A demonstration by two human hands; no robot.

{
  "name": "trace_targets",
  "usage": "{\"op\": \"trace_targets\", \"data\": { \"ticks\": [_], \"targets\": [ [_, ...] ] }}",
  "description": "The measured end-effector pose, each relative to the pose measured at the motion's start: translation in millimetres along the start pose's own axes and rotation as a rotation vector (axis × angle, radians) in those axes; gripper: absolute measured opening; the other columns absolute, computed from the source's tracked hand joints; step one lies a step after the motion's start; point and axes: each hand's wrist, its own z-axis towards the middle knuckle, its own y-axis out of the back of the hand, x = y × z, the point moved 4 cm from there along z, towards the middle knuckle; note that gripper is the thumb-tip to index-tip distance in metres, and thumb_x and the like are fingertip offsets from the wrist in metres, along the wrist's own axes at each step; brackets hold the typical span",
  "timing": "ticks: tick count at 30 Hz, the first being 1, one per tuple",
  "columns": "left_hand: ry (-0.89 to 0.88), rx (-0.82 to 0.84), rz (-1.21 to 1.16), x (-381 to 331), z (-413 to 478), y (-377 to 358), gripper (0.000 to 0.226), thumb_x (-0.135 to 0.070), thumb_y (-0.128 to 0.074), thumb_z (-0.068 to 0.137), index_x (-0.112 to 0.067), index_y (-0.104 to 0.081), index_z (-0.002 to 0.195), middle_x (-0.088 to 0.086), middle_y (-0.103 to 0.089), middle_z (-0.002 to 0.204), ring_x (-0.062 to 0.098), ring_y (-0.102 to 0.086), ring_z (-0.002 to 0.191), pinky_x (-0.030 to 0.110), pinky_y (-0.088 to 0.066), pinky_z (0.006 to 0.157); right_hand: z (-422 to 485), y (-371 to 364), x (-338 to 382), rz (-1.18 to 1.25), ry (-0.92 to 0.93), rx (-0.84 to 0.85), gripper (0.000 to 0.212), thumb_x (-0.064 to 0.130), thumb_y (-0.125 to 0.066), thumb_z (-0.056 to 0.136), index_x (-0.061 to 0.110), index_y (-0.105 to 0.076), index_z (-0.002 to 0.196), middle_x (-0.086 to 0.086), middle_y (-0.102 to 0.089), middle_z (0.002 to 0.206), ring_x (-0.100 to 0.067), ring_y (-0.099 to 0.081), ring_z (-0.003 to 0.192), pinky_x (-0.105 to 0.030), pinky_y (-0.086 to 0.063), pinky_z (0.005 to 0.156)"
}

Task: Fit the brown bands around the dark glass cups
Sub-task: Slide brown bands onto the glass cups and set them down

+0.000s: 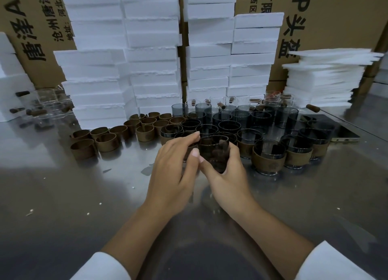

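Both hands meet over the middle of the metal table (84, 195) on one dark glass cup (213, 151), which is lifted a little and tilted, just on the near side of the crowd of cups. The right hand (226, 174) wraps it from the right and from below, fingers curled round the far wall and thumb laid across the near side. The left hand (174, 168) closes on the cup's left side, its index fingertip at the rim and its thumb pressed against the wall. Whether a band already sits on this cup I cannot tell, since the hands cover its lower part. The loose brown bands (105, 141) stand in rows to the left, well apart from the hands. The banded cups (268, 156) sit just right of the hands, and bare dark cups (222, 116) stand farther back. Clear cups with handles (48, 103) lie at the far left. Stacks of white foam boxes (151, 49) rise behind everything, with cardboard boxes (336, 17) behind them, and a pile of foam sheets (323, 80) is at the far right. A flat dark phone (336, 128) lies right of the cups. White sleeves (100, 267) show at the near edge.
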Motion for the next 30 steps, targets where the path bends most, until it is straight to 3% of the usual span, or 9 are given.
{"op": "trace_targets", "data": {
  "ticks": [3, 6, 8, 12, 15, 19, 23, 27, 30],
  "targets": [
    [0.057, 0.066, -0.059, 2.4, -0.8, -4.3, 0.040, -0.052, -0.035, 0.090, -0.046, -0.040, 0.130, -0.029, -0.050, 0.126, -0.008, -0.042, 0.124, 0.006, -0.029, 0.101, -0.7, 0.7, 1.1, -0.010, 0.010, 0.001, 0.053, 0.032, -0.072, 0.082, 0.027, -0.045, 0.127, 0.005, -0.061, 0.120, -0.008, -0.058, 0.112, -0.027, -0.049, 0.094],
    [0.238, 0.145, -0.332, 6.2, -1.8, -11.9, 0.055, -0.060, -0.055, 0.087, -0.044, -0.034, 0.135, -0.025, -0.047, 0.136, -0.012, -0.041, 0.125, 0.004, -0.035, 0.097, -1.4, 0.0, 2.4, -0.055, 0.043, 0.026, 0.048, 0.029, -0.071, 0.083, 0.035, -0.045, 0.123, 0.006, -0.060, 0.121, -0.006, -0.058, 0.112, -0.026, -0.049, 0.094],
    [0.369, 0.189, -0.524, 8.2, -3.8, -17.0, 0.067, -0.053, -0.066, 0.072, -0.038, -0.039, 0.132, -0.022, -0.054, 0.130, -0.011, -0.049, 0.118, 0.005, -0.042, 0.087, -3.3, -2.4, 2.6, -0.092, 0.064, 0.060, 0.058, 0.026, -0.073, 0.083, 0.029, -0.042, 0.132, 0.004, -0.058, 0.125, -0.010, -0.056, 0.117, -0.035, -0.048, 0.099],
    [0.396, 0.181, -0.587, 11.4, -4.0, -16.2, 0.043, -0.038, -0.075, 0.066, -0.036, -0.059, 0.106, -0.026, -0.070, 0.098, -0.009, -0.063, 0.096, 0.006, -0.047, 0.074, -5.9, -5.9, 4.4, -0.151, 0.128, 0.104, 0.062, 0.025, -0.073, 0.079, 0.034, -0.040, 0.131, 0.007, -0.057, 0.123, -0.007, -0.055, 0.114, -0.036, -0.050, 0.095],
    [0.409, 0.141, -0.622, 14.4, -3.4, -16.0, 0.038, -0.020, -0.079, 0.074, -0.034, -0.062, 0.105, -0.020, -0.072, 0.098, -0.004, -0.065, 0.096, 0.008, -0.048, 0.075, -4.1, -5.6, 0.6, -0.156, 0.105, 0.114, 0.069, 0.021, -0.074, 0.079, 0.034, -0.037, 0.136, 0.009, -0.055, 0.129, -0.005, -0.053, 0.120, -0.035, -0.049, 0.099],
    [0.435, 0.070, -0.643, 16.3, -1.7, -14.2, 0.045, -0.015, -0.078, 0.071, -0.030, -0.061, 0.110, -0.013, -0.073, 0.099, -0.002, -0.066, 0.096, 0.009, -0.049, 0.076, -5.6, -11.2, -3.4, -0.137, 0.029, 0.229, 0.093, 0.014, -0.067, 0.079, 0.033, -0.012, 0.152, 0.012, -0.036, 0.149, -0.006, -0.036, 0.137, -0.036, -0.036, 0.112],
    [0.432, -0.027, -0.630, 19.0, 1.5, -7.8, 0.048, -0.009, -0.076, 0.074, -0.019, -0.059, 0.118, -0.005, -0.070, 0.107, -0.004, -0.066, 0.093, 0.008, -0.048, 0.072, -1.0, -4.9, 1.4, -0.066, -0.008, 0.094, 0.060, -0.004, -0.050, 0.090, 0.025, -0.034, 0.141, 0.009, -0.046, 0.128, 0.002, -0.051, 0.113, -0.013, -0.042, 0.096],
    [0.396, -0.006, -0.579, 18.4, -0.1, -7.3, 0.050, -0.012, -0.079, 0.074, -0.020, -0.059, 0.119, -0.004, -0.069, 0.111, 0.000, -0.066, 0.099, 0.012, -0.050, 0.078, 4.0, 8.4, 5.1, 0.187, -0.158, -0.127, 0.024, 0.002, -0.041, 0.098, 0.018, -0.055, 0.108, -0.003, -0.066, 0.092, -0.007, -0.067, 0.075, -0.023, -0.054, 0.078],
    [0.355, 0.051, -0.516, 15.0, -2.2, -10.7, 0.053, -0.017, -0.083, 0.071, -0.026, -0.060, 0.119, -0.009, -0.070, 0.110, 0.004, -0.064, 0.105, 0.020, -0.050, 0.090, 4.4, 12.0, 5.4, 0.384, -0.281, -0.163, 0.010, 0.014, -0.050, 0.099, 0.014, -0.059, 0.104, -0.006, -0.067, 0.084, -0.018, -0.070, 0.079, -0.029, -0.056, 0.076]
  ]
}}
